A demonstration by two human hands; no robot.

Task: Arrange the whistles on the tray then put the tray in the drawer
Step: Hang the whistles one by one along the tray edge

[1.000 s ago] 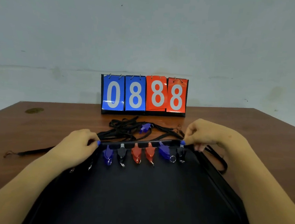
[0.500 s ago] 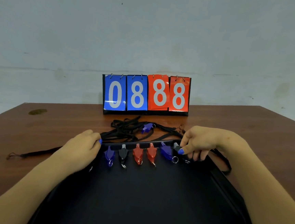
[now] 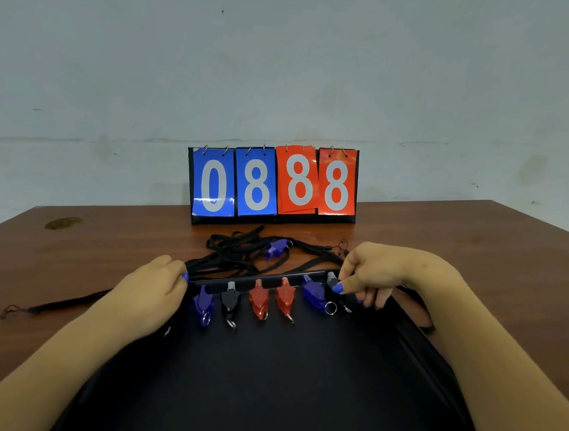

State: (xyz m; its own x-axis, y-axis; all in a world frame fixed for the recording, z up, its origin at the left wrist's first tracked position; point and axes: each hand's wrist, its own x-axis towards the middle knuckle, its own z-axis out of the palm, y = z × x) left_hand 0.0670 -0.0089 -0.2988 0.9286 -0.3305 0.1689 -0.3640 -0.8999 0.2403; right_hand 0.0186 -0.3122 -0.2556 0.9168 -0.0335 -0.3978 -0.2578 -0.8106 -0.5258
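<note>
My right hand (image 3: 379, 275) pinched the black plastic whistle (image 3: 331, 281) at the flat black tray's (image 3: 295, 388) far rim, about one o'clock. My left hand (image 3: 152, 289) curled on the eleven o'clock corner; what it held I couldn't tell. Five more whistles (image 3: 258, 299) lined that rim, open tray floor nearer me.

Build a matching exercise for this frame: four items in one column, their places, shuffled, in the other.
Items:
1. flip scoreboard with blue and red number cards
2. loose blue plastic whistle
3. pair of red plastic whistles
4. black whistle with grey mouthpiece

Places:
A. middle of the row on the black tray
B. at the right hand
C. standing by the wall
D. among black lanyards behind the tray

Pairs: 1-C, 2-D, 3-A, 4-B
</note>
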